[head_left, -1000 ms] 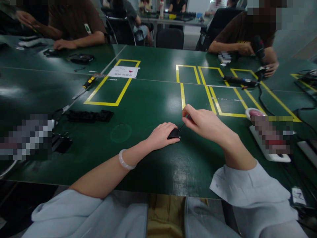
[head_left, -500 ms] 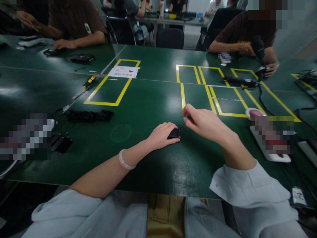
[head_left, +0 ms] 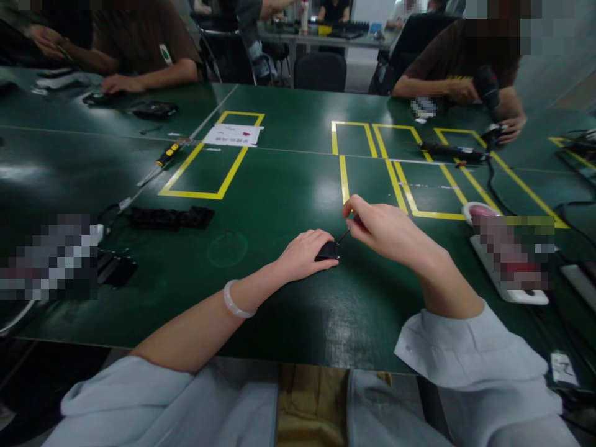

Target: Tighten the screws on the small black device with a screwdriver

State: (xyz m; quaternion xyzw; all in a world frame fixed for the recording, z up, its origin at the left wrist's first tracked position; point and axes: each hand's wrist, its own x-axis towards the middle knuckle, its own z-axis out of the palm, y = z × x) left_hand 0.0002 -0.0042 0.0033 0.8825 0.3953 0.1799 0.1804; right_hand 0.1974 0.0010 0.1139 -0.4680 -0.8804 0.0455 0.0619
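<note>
Two pale seams run over the green surface [head_left: 288, 192], which is glossy under the room's light and marked with yellow tape [head_left: 192, 195] in long boxes at left and right. Behind its far edge stand dark chairs, among them a low-backed one [head_left: 320, 72], and farther off another workbench [head_left: 335, 37] with people about it. Two co-workers in brown shirts sit opposite: the left one [head_left: 144, 40] rests a hand by some dark parts, the right one [head_left: 435, 59] has a dark drill-like tool [head_left: 487, 88] at hand.

Near the person, the left hand [head_left: 305, 254] is closed over a small black piece [head_left: 327, 251] at the middle of the near side, fingers on top and thumb along its edge. The right hand [head_left: 388, 230] pinches a thin dark tool [head_left: 343, 236] between thumb and fingers; its shaft slants down to the piece, though whether the tip touches cannot be told.

Leftward lie a black strip [head_left: 170, 217], a yellow-and-black screwdriver [head_left: 168, 153] and a white sheet [head_left: 233, 135] across the tape. On the right are a corded black tool [head_left: 451, 151] and a white object [head_left: 493, 276], partly blurred out. The left hand hides much of the piece.
</note>
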